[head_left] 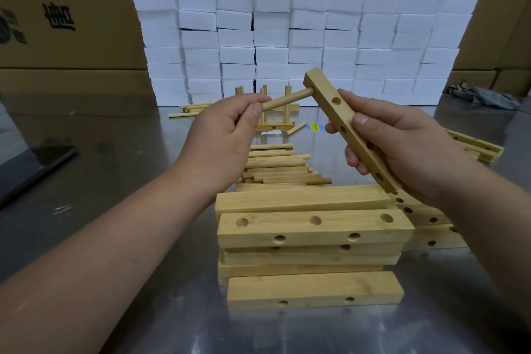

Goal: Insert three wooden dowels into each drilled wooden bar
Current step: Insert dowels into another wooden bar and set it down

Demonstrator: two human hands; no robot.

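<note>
My right hand [402, 149] grips a drilled wooden bar [333, 103], held tilted above the table with several holes facing me. My left hand [227, 135] pinches a wooden dowel [290, 101] whose far end sits in the hole nearest the bar's top end. Below my hands lies a stack of drilled bars [313, 227]. A pile of loose dowels [275, 167] lies behind the stack. Farther back stand finished bars with upright dowels [275, 121].
A wall of white foam blocks [310, 34] stands at the back, with cardboard boxes [63, 8] behind it. More bars [474, 146] lie at the right. A dark phone [34, 164] lies at the left. A grey rag [482, 95] sits far right on the metal table [120, 135].
</note>
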